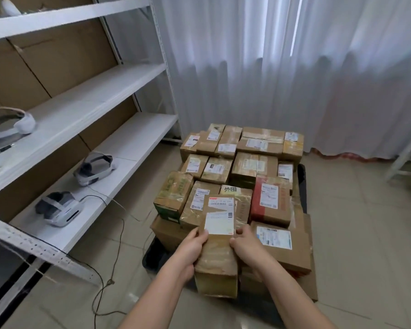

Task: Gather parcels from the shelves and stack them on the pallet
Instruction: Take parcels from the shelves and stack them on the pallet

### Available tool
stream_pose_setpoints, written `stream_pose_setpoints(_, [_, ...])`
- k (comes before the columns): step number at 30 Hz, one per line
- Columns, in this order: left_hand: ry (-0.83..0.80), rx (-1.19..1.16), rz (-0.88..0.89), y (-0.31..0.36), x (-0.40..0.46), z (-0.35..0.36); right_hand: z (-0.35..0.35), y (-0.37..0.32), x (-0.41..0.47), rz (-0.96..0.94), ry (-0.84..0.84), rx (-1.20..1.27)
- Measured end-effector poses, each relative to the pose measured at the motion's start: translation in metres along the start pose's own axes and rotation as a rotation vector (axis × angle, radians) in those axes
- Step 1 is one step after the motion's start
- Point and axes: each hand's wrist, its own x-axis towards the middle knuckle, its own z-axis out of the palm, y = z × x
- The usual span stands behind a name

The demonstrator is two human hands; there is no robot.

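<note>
Two forearms are showing from the bottom edge, both bare right to the frame edge. No sleeve, cuff, glove, watch, band or ring is showing. Left hand [192,248] and right hand [246,245] are both showing bare, fingers uncovered. Nails are looking short and unpainted, as far as resolution is allowing. No markings or tape are showing on either arm. Clothing, torso and legs are sitting out of frame.
</note>
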Motion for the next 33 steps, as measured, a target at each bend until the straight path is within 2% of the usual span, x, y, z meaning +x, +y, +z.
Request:
stream_pose_setpoints(6, [0.067, -0.033, -0.05, 0.052, 0.07, 0.011, -0.02, -0.04, 0.078, 0.013, 0.003, -0.136])
stream_pose_setpoints(14, [0.056, 0.032, -0.119, 0.09, 0.15, 0.014, -0.022, -0.056, 0.149, 0.13, 0.021, -0.075])
stream_pose_setpoints(19, [-0.02, 0.036, -0.148, 0.125, 0.198, 0.008, -0.015, -0.086, 0.177, 0.146, 0.041, -0.054])
stream_pose_setpoints(27, [-0.117, 0.073, -0.077, 0.188, 0.259, -0.015, 0.02, -0.128, 0.231, 0.138, 0.063, 0.005])
stream_pose_setpoints(33, [-0.22, 0.094, -0.08, 0.203, 0.269, 0.007, -0.001, -0.13, 0.238, 0.088, 0.138, 0.161])
